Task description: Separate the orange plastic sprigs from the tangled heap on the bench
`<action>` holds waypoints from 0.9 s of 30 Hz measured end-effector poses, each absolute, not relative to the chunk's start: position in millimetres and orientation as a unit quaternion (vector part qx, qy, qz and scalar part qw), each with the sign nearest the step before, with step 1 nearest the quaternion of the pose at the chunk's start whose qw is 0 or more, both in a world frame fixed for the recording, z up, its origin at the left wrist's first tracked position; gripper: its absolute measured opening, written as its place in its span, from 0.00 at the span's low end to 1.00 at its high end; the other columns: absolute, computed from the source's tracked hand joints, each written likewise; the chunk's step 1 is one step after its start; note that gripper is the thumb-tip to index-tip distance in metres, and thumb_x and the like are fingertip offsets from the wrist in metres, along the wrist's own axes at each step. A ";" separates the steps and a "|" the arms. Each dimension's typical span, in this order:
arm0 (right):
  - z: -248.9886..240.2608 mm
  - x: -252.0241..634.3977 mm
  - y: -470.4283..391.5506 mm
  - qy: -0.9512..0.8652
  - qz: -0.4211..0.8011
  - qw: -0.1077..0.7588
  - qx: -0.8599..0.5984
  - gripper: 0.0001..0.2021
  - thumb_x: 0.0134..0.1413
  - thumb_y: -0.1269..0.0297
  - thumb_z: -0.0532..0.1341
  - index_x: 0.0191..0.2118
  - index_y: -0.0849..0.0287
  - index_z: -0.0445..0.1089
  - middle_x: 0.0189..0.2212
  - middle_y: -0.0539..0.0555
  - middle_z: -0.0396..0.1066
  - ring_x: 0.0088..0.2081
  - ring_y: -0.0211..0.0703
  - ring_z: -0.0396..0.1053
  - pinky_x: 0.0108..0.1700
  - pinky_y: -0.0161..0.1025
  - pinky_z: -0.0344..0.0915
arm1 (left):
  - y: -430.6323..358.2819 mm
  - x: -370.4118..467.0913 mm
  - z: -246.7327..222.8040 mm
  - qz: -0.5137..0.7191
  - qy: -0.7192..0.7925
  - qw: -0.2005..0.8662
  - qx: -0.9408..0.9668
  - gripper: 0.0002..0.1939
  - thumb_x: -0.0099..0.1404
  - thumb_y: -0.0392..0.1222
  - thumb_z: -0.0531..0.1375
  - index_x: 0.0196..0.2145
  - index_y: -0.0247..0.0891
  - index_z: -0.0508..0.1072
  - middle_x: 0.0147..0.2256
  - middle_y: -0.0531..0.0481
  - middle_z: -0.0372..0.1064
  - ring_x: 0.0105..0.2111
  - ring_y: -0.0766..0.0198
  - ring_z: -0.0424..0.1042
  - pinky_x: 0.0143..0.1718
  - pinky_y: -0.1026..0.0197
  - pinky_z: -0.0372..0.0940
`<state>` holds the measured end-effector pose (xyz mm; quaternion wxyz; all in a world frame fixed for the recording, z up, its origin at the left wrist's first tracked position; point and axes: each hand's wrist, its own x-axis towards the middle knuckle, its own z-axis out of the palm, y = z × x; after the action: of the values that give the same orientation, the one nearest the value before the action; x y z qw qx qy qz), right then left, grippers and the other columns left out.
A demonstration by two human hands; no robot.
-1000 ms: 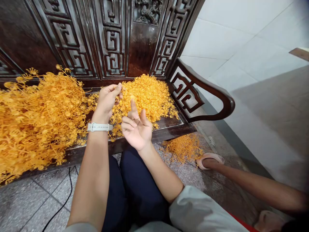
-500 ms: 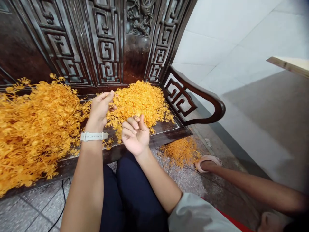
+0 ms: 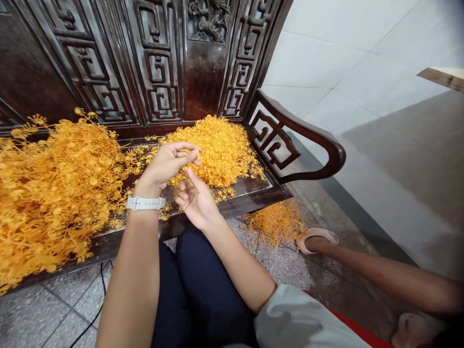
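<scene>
My left hand [image 3: 169, 163], with a pale watch strap [image 3: 145, 203] at its wrist, is held over the bench in front of a heap of small yellow-orange plastic flower pieces [image 3: 221, 145]. Its thumb and forefinger come together; whatever may be between them is too small to make out. Just below and to the right is my right hand [image 3: 198, 202], palm up, fingers curled and thumb raised close to the left hand's fingers. Any piece in it is hidden. A larger pile of stemmed yellow plastic flowers [image 3: 54, 193] lies to the left.
The dark wooden bench [image 3: 239, 203] has a carved back [image 3: 205, 87] and a curved armrest [image 3: 337, 154]. Orange stems [image 3: 277, 222] lie on the floor beside another person's foot in a pink shoe [image 3: 319, 237]. A black cable [image 3: 96, 314] runs along the floor at left.
My left hand has moved right, over the right hand. The right hand has shifted slightly left, and the yellow piece seen at its fingertips no longer shows there. The view has shifted a little.
</scene>
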<state>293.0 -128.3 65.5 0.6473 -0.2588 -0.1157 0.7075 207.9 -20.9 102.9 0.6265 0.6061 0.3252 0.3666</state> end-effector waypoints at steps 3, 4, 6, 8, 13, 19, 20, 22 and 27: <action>63.2 293.1 -128.9 -0.120 0.695 0.662 -0.253 0.11 0.62 0.61 0.71 0.37 0.56 0.68 0.23 0.43 0.65 0.22 0.29 0.54 0.25 0.29 0.53 | -26.1 210.7 108.3 0.325 0.321 0.649 0.608 0.17 0.55 0.46 0.78 0.40 0.37 0.83 0.30 0.44 0.80 0.19 0.65 0.70 0.19 0.65 0.60; 62.9 293.4 -128.9 -0.125 0.691 0.666 -0.250 0.10 0.63 0.62 0.70 0.37 0.56 0.68 0.23 0.43 0.64 0.22 0.29 0.53 0.25 0.28 0.53 | -27.1 211.3 109.4 0.338 0.325 0.646 0.603 0.16 0.55 0.45 0.77 0.39 0.37 0.83 0.29 0.44 0.80 0.19 0.66 0.68 0.19 0.65 0.58; 62.7 293.8 -128.4 -0.146 0.685 0.670 -0.244 0.08 0.65 0.63 0.68 0.37 0.57 0.69 0.21 0.43 0.62 0.22 0.30 0.52 0.25 0.28 0.52 | -29.1 212.3 110.3 0.390 0.340 0.624 0.586 0.13 0.55 0.41 0.76 0.37 0.38 0.82 0.28 0.46 0.79 0.19 0.67 0.68 0.19 0.66 0.57; 62.7 293.6 -127.4 -0.172 0.681 0.668 -0.246 0.08 0.66 0.63 0.67 0.36 0.58 0.70 0.21 0.43 0.60 0.21 0.30 0.50 0.25 0.29 0.51 | -31.5 213.2 109.3 0.435 0.361 0.596 0.570 0.10 0.55 0.37 0.74 0.35 0.38 0.80 0.25 0.48 0.76 0.19 0.67 0.67 0.19 0.66 0.55; 63.6 289.0 -136.7 -0.253 0.662 0.663 -0.241 0.11 0.65 0.62 0.69 0.32 0.57 0.69 0.20 0.42 0.59 0.21 0.30 0.48 0.25 0.29 0.49 | -25.4 213.2 97.6 0.502 0.379 0.557 0.542 0.05 0.62 0.36 0.68 0.37 0.40 0.78 0.25 0.52 0.72 0.17 0.71 0.59 0.18 0.64 0.48; 78.7 278.5 -159.2 -0.683 0.659 0.314 -0.036 0.07 0.69 0.67 0.67 0.37 0.61 0.81 0.37 0.56 0.80 0.40 0.38 0.76 0.50 0.37 0.69 | 22.9 189.5 82.6 0.616 0.374 0.564 0.404 0.08 0.70 0.49 0.69 0.36 0.46 0.76 0.29 0.51 0.75 0.18 0.70 0.57 0.17 0.62 0.49; 81.0 279.0 -157.3 -0.716 0.652 0.247 0.026 0.08 0.69 0.67 0.67 0.37 0.61 0.82 0.38 0.58 0.81 0.42 0.39 0.77 0.53 0.38 0.68 | 27.8 185.1 81.9 0.613 0.362 0.587 0.386 0.09 0.70 0.51 0.69 0.37 0.46 0.77 0.30 0.50 0.76 0.18 0.69 0.58 0.17 0.62 0.49; 82.9 283.7 -149.8 -0.729 0.659 0.135 0.129 0.07 0.67 0.66 0.69 0.38 0.61 0.84 0.41 0.60 0.83 0.45 0.41 0.78 0.54 0.39 0.68 | 31.1 179.2 81.6 0.609 0.346 0.617 0.358 0.12 0.69 0.55 0.70 0.40 0.46 0.78 0.32 0.49 0.78 0.19 0.68 0.62 0.18 0.62 0.51; 72.7 300.9 -140.4 -0.448 0.790 0.416 0.053 0.17 0.63 0.44 0.69 0.31 0.51 0.82 0.22 0.48 0.71 0.24 0.35 0.63 0.32 0.35 0.67 | 21.5 181.2 82.9 0.606 0.343 0.640 0.324 0.17 0.69 0.57 0.70 0.46 0.43 0.78 0.35 0.47 0.80 0.24 0.65 0.71 0.22 0.64 0.58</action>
<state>300.9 -140.4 72.7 0.4159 0.0525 -0.4481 0.7896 181.2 21.5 82.9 0.6403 0.3238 0.3426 0.6065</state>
